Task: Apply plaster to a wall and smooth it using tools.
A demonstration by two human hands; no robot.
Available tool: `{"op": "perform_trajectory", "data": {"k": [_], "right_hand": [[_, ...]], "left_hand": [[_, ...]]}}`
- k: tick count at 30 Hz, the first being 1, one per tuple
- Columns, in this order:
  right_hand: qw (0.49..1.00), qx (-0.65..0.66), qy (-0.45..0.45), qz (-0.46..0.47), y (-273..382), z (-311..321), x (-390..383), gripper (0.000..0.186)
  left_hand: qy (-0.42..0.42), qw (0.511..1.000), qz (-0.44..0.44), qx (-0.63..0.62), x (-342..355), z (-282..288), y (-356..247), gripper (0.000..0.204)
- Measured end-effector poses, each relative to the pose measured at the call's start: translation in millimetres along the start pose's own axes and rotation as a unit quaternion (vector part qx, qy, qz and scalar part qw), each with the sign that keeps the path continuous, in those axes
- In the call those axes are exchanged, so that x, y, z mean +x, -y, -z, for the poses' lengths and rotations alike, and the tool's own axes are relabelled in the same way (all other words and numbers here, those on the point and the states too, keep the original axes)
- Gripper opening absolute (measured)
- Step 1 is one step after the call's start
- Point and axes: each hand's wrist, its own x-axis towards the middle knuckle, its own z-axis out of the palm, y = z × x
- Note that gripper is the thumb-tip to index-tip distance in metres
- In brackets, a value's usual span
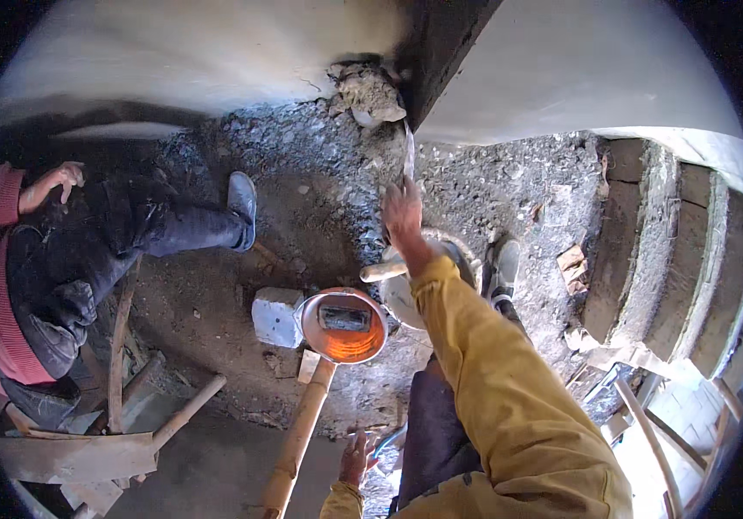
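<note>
My right hand (403, 214) is closed round the handle end of a narrow, pale metal blade, which looks like a trowel (409, 151). Its tip reaches the foot of a dark post (441, 60), beside a rough lump of rubble or mortar (370, 93) against the wall. Under my right forearm lies a round pan (404, 304), partly covered, with a wooden handle (384, 272) jutting left. My left hand (357, 458) is low in the picture, fingers apart, near a curved blue thing (389, 441); nothing shows in its grasp.
An orange-lined bucket (356, 348) holds a dark rectangular block (344, 317); a whitish block (276, 317) stands beside it. A bamboo pole (298, 441) runs below. At left a person in a red sweater sits, one shoe (242, 208) outstretched. Brick pieces (572, 264) and steps (648, 251) are right.
</note>
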Motion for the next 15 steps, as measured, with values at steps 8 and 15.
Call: {"op": "perform_trajectory", "data": {"k": [8, 15], "right_hand": [[0.996, -0.016, -0.081, 0.038, -6.7, 29.8, 2.1, 0.049], [0.941, -0.22, -0.031, 0.254, 14.3, 81.7, 21.4, 0.045]], "left_hand": [[0.045, 0.994, -0.076, 0.063, 6.0, -11.8, -16.1, 0.051], [0.058, 0.998, -0.023, 0.029, -5.5, -59.4, -33.4, 0.062]]}}
